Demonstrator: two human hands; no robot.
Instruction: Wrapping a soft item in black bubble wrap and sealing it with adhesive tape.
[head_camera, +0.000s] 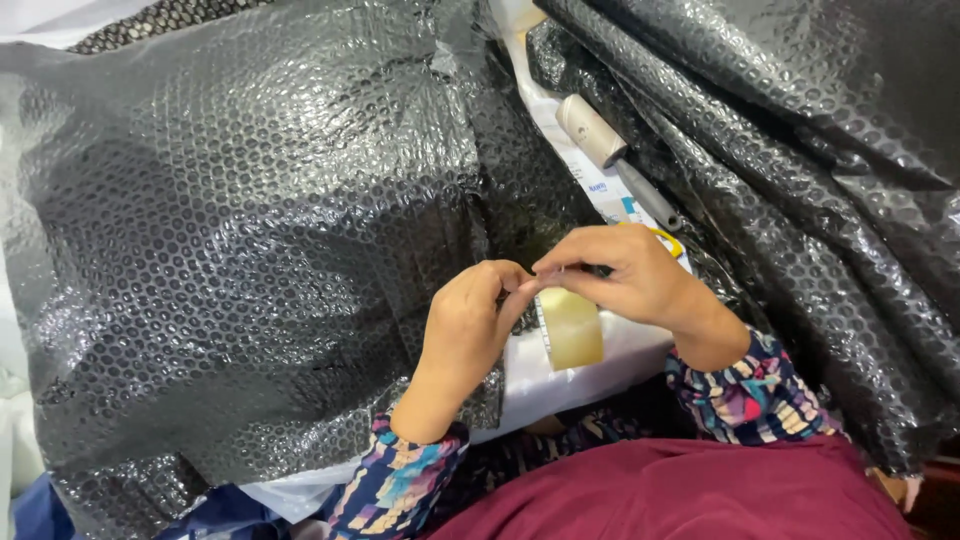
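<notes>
The roll of clear packing tape (570, 327) is at the lower centre of the view, held on edge between both hands, just above a white sheet (620, 362) that lies beneath it. The roll appears pale yellow and translucent, with its flat side facing left and its outer band toward the camera. The right hand (625, 275) is closed over the top of the roll, its fingers (580, 250) curled down and its thumb pressed against the upper rim. The left hand (470, 320) is closed as well, with its fingertips pinched at the top edge of the roll, touching the right hand's fingertips; whether it holds a loose tape end cannot be told. Both wrists wear sleeves (755, 390) of a multicoloured patterned fabric, and a maroon garment (680, 495) fills the bottom edge of the view. Behind the right hand a small yellow item (668, 240) is partly visible, mostly hidden by the fingers. Farther up, a cylindrical tool (612, 152) with a beige head and a grey handle lies diagonally on a strip of white printed paper (590, 180). Black bubble wrap (250, 230) covers most of the area, one large sheet draped at the left and further folds at the upper right.
</notes>
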